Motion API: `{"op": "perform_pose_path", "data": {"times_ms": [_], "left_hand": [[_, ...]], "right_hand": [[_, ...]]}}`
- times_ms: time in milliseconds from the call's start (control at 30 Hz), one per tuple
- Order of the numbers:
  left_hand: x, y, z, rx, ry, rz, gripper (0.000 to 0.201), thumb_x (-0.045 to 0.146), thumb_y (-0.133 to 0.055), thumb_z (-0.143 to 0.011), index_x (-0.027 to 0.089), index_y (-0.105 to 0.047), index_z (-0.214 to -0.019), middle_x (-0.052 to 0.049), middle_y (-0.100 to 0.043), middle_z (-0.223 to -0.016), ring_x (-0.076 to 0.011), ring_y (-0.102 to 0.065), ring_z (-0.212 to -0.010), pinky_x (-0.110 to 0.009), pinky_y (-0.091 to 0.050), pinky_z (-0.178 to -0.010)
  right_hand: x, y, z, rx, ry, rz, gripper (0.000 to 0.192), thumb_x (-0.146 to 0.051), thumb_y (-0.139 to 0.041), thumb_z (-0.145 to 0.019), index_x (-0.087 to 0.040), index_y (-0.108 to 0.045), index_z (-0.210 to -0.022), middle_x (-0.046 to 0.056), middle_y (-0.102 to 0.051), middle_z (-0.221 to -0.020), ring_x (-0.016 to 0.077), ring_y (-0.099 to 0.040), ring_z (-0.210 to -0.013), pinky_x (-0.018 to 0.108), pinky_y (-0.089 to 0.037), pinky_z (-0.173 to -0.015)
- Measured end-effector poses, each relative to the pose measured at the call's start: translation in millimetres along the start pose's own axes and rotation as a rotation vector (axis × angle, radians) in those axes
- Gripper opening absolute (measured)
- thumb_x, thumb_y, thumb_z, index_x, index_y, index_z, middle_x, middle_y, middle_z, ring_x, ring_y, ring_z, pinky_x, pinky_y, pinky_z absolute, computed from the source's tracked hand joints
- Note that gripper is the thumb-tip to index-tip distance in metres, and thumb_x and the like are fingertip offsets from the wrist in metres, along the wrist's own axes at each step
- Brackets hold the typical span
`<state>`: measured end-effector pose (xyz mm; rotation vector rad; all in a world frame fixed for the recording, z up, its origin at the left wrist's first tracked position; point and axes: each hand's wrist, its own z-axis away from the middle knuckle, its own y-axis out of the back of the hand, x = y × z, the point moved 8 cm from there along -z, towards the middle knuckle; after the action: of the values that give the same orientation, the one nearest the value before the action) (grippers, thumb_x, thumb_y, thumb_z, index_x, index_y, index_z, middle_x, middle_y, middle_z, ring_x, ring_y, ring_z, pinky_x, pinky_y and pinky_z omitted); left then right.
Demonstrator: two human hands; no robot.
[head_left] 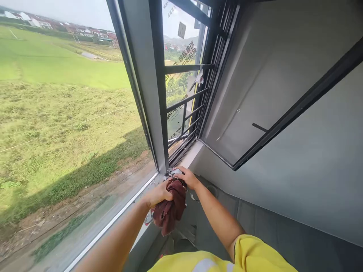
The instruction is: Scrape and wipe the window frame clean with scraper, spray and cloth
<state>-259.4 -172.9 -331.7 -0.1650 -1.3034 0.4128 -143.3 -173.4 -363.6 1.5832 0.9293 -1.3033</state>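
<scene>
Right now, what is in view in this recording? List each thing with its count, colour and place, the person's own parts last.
rag: one, dark red, hanging bunched at the sill, gripped by the left hand
small metal item: one, silvery, on the sill under the right hand; too small to identify
window frame post: one, grey, upright at centre
window sill: one, pale, running along the bottom of the big pane
window guard bars: several, dark, behind the post
open sash: one, dark-framed, swung inward at right
field: green, outside at left
left hand: one, holding the rag
right hand: one, fingers on the metal item
sleeve: yellow, bottom edge
</scene>
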Motion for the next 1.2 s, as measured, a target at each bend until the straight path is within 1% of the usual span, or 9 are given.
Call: {"op": "perform_pose_path", "data": {"times_ms": [167, 267, 367, 533, 733, 867, 1000, 1100, 1200], "left_hand": [[-8.2, -1.3, 43.2, 0.075, -0.030, 0.103, 0.068, 0.011, -0.063, -0.053, 0.017, -0.048, -0.119, -0.005, -0.063, -0.101, -0.0251, -0.060, -0.091, -0.036, -0.049, -0.080], [-8.5, 23.4, 75.6, 0.227, -0.131, 0.155, 0.085, 0.014, -0.066, -0.051, 0.018, -0.042, -0.132, -0.011, -0.053, -0.128, -0.0318, -0.051, -0.113, -0.038, -0.045, -0.092], [-16.4, 49.1, 112.5, 0.340, -0.204, 0.216, 0.087, 0.018, -0.068, -0.054, 0.020, -0.040, -0.136, -0.010, -0.054, -0.128, -0.0334, -0.049, -0.116, -0.040, -0.043, -0.095], [-45.4, 68.3, 167.3, 0.395, -0.241, 0.262, 0.051, 0.025, -0.072, -0.058, 0.017, -0.060, -0.108, -0.008, -0.065, -0.100, -0.0289, -0.060, -0.093, -0.035, -0.048, -0.082], [-74.7, 67.0, 217.2, 0.410, -0.249, 0.445, 0.045, 0.038, -0.076, -0.054, 0.016, -0.063, -0.090, -0.012, -0.051, -0.131, -0.0342, -0.053, -0.109, -0.038, -0.046, -0.088], [-83.4, 69.9, 218.2, 0.456, -0.207, 0.491, 0.035, 0.030, -0.072, -0.059, 0.016, -0.065, -0.091, -0.011, -0.057, -0.121, -0.0320, -0.056, -0.103, -0.038, -0.047, -0.087], [-94.7, 78.2, 202.0, 0.496, -0.183, 0.631, 0.039, 0.020, -0.068, -0.064, 0.022, -0.062, -0.103, -0.004, -0.064, -0.093, -0.0231, -0.061, -0.084, -0.036, -0.050, -0.080], [-92.4, 73.6, 189.4, 0.420, -0.196, 0.741, 0.017, 0.029, -0.065, -0.069, 0.017, -0.063, -0.082, -0.004, -0.062, -0.087, -0.0188, -0.058, -0.078, -0.032, -0.049, -0.078], [-79.6, 69.1, 179.0, 0.406, -0.194, 0.565, 0.029, 0.040, -0.065, -0.072, 0.015, -0.058, -0.060, -0.007, -0.062, -0.079, -0.0176, -0.057, -0.075, -0.028, -0.048, -0.075]], "right_hand": [[10.0, 12.4, 21.9, 0.197, -0.074, 0.168, 0.030, -0.034, -0.055, -0.075, -0.018, -0.067, -0.097, 0.004, -0.067, -0.097, 0.0200, -0.058, -0.092, 0.033, -0.042, -0.089], [16.2, 42.7, 30.2, 0.371, -0.126, 0.256, 0.038, -0.034, -0.056, -0.069, -0.015, -0.066, -0.101, 0.007, -0.067, -0.100, 0.0207, -0.058, -0.091, 0.034, -0.043, -0.086], [14.5, 55.4, 35.8, 0.398, -0.167, 0.219, 0.043, -0.032, -0.057, -0.064, -0.015, -0.066, -0.102, 0.006, -0.067, -0.099, 0.0191, -0.060, -0.086, 0.030, -0.046, -0.079], [-27.6, 36.2, 40.8, 0.333, -0.111, 0.286, 0.031, -0.032, -0.056, -0.067, -0.017, -0.071, -0.089, 0.002, -0.068, -0.088, 0.0162, -0.059, -0.079, 0.025, -0.045, -0.071], [-70.5, 0.8, 46.6, 0.334, 0.084, 0.674, 0.032, -0.047, -0.058, -0.075, -0.017, -0.071, -0.074, 0.004, -0.063, -0.077, 0.0147, -0.057, -0.073, 0.025, -0.044, -0.068], [-67.4, -31.9, 47.0, 0.153, 0.170, 1.102, 0.019, -0.034, -0.058, -0.078, -0.021, -0.072, -0.082, 0.003, -0.060, -0.088, 0.0120, -0.054, -0.072, 0.022, -0.041, -0.065], [-53.9, -50.0, 45.2, -0.016, 0.270, 1.186, 0.024, -0.030, -0.052, -0.084, -0.023, -0.069, -0.099, 0.004, -0.059, -0.097, 0.0124, -0.055, -0.076, 0.021, -0.041, -0.066], [-47.3, -55.9, 42.5, -0.064, 0.338, 1.159, 0.027, -0.038, -0.053, -0.086, -0.022, -0.069, -0.099, 0.005, -0.059, -0.098, 0.0138, -0.056, -0.080, 0.022, -0.042, -0.068], [-43.7, -67.1, 39.8, -0.188, 0.426, 1.106, 0.031, -0.044, -0.054, -0.085, -0.021, -0.068, -0.100, 0.006, -0.058, -0.099, 0.0145, -0.056, -0.080, 0.024, -0.043, -0.071]]}}
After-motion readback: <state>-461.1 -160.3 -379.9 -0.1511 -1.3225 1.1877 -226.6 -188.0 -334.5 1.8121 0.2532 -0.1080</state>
